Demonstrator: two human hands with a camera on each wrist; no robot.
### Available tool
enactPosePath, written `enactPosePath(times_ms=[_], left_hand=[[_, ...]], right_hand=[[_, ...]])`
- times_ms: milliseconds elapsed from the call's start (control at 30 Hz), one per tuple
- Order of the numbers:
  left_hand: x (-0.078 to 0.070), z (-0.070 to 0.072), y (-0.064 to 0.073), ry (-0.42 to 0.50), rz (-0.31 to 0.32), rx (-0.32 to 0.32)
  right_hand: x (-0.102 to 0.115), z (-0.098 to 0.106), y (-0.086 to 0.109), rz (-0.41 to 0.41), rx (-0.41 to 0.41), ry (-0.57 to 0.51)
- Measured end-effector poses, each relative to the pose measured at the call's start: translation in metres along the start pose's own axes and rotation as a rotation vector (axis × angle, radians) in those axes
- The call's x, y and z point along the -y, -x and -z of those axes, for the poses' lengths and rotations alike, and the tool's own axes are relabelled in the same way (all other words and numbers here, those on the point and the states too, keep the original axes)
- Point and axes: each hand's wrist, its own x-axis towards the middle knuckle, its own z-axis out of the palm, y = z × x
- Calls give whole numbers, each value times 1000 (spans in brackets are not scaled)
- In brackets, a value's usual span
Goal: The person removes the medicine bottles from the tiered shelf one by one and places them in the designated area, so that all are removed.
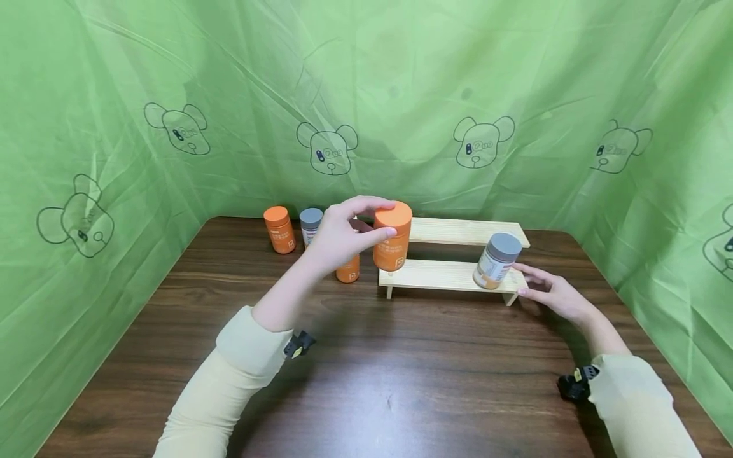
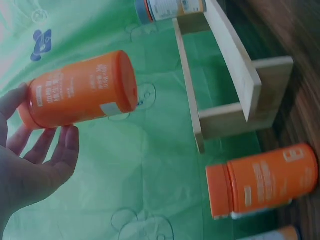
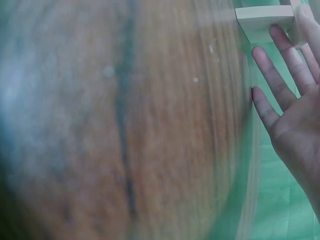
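My left hand [image 1: 338, 238] grips an orange bottle [image 1: 392, 245] around its lid, thumb on the near side. The bottle is held up in front of the left end of a two-step wooden shelf [image 1: 435, 275]; in the left wrist view the bottle [image 2: 80, 92] lies sideways across the picture, its base away from the palm. At the shelf's right end, my right hand [image 1: 552, 296] holds the lower step's corner between thumb and fingers. Its other fingers [image 3: 272, 75] stretch out loosely in the right wrist view. A grey-lidded bottle [image 1: 497, 261] stands on the lower step, near that hand.
Left of the shelf, an orange bottle [image 1: 279, 229] and a grey-lidded bottle [image 1: 311, 221] stand on the dark wooden table [image 1: 366, 381]. Another orange bottle [image 1: 347, 270] is partly hidden behind my left hand. Green cloth [image 1: 401, 76] with bear-face drawings hangs around the table.
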Motion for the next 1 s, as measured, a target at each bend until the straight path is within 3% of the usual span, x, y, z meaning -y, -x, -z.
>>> enactPosePath(times_ms=[367, 500, 733, 1000], left_hand=[[10, 34, 16, -31, -87, -112], [11, 43, 23, -60, -52, -137], [-1, 58, 40, -148, 12, -138], [17, 70, 50, -194, 15, -142]], right_hand=[[2, 0, -3, 0, -2, -19], [0, 0, -2, -4, -1, -18], [1, -1, 0, -27, 7, -20], [0, 0, 0, -17, 3, -9]])
